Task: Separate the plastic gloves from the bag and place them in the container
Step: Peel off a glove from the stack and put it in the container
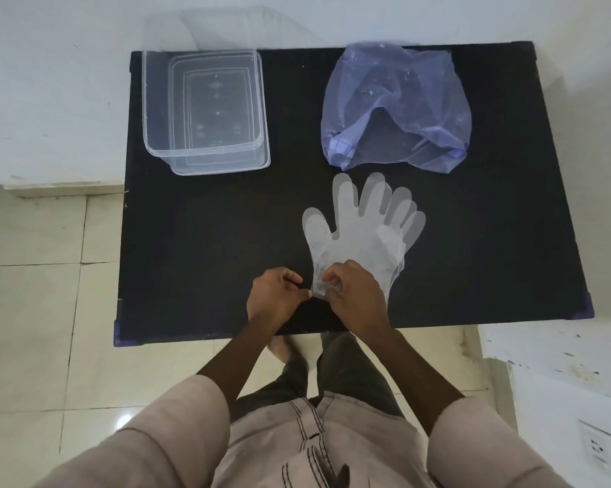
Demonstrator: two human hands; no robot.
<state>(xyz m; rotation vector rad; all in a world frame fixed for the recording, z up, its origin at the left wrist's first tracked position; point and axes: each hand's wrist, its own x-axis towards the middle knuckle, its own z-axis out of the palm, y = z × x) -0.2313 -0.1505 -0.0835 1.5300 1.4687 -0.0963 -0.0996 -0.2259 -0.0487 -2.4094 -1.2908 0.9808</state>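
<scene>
A stack of clear plastic gloves point(364, 223) lies flat on the black table point(198, 248), fingers pointing away from me. My right hand point(353, 290) pinches the cuff end of the stack. My left hand point(276, 294) sits just left of the cuff, fingers curled, thumb and fingertip touching the cuff's edge. The bluish plastic bag point(395, 107) lies crumpled at the far right of the table, behind the gloves. A clear rectangular container point(205, 160) stands at the far left with nothing visible inside.
White walls run behind and to the left of the table. Tiled floor point(33, 311) lies to my left. A white ledge point(557, 353) with a wall socket point(596, 447) stands at the right.
</scene>
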